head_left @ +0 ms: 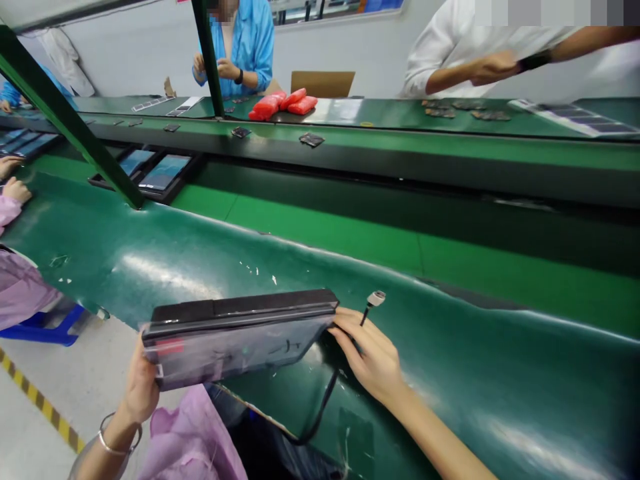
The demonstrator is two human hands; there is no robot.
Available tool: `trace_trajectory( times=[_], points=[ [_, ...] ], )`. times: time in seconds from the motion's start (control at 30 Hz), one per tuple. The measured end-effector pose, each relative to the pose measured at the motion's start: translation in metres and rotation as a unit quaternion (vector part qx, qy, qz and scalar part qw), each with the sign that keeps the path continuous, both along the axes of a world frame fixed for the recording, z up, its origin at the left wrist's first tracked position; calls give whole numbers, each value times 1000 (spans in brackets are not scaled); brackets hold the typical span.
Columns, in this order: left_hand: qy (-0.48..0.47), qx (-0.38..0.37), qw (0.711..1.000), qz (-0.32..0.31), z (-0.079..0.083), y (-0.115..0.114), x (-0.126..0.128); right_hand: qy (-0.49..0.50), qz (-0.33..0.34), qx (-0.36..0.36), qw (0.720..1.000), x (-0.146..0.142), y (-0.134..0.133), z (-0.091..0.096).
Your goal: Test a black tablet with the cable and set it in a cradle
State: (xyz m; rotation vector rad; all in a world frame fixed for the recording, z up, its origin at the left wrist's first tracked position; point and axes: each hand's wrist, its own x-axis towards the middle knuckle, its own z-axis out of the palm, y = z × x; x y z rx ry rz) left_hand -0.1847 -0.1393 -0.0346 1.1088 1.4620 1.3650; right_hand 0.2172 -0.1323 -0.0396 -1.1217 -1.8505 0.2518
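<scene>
I hold a dark tablet-like device (235, 337) tilted on its edge over the near rim of the green worktable (450, 373). My left hand (141, 383) grips its left end, fingers closed round it. My right hand (370, 353) rests against its right end with fingers stretched along the edge. A black cable (320, 407) runs under my right hand, and its small plug (375, 299) sticks up just beyond my fingers. The device's screen side is covered by a glossy film with a red label at the left.
A green conveyor belt (350, 233) runs across the middle, carrying tablets in a tray (160, 175) at the left. Beyond it, people sit at a far bench with red packets (283, 105) and small parts. A green post (65, 113) slants at the left. Another person's hands show at the far left.
</scene>
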Motion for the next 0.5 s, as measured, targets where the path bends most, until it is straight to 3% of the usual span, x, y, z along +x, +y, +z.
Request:
trace_trajectory(
  times=[0.07, 0.13, 0.17, 0.27, 0.37, 0.5],
  points=[
    [-20, -43, 999, 4, 5, 5, 10, -4, -1, -11, 1000, 1, -6, 12],
    [-86, -152, 985, -14, 14, 14, 22, -19, 7, -50, 999, 4, -14, 29],
    [-138, -222, 965, -27, 19, 19, 28, -29, 12, -79, 996, 5, -18, 38],
    [-284, -396, 871, -65, 34, 28, 41, -58, 5, -203, 977, 10, -29, 61],
    [-324, -457, 824, -84, 46, 27, 45, -68, -7, -270, 961, 15, -36, 71],
    [-324, -479, 809, -105, 53, 24, 44, -42, -21, -300, 953, 21, -45, 71]
  ],
)
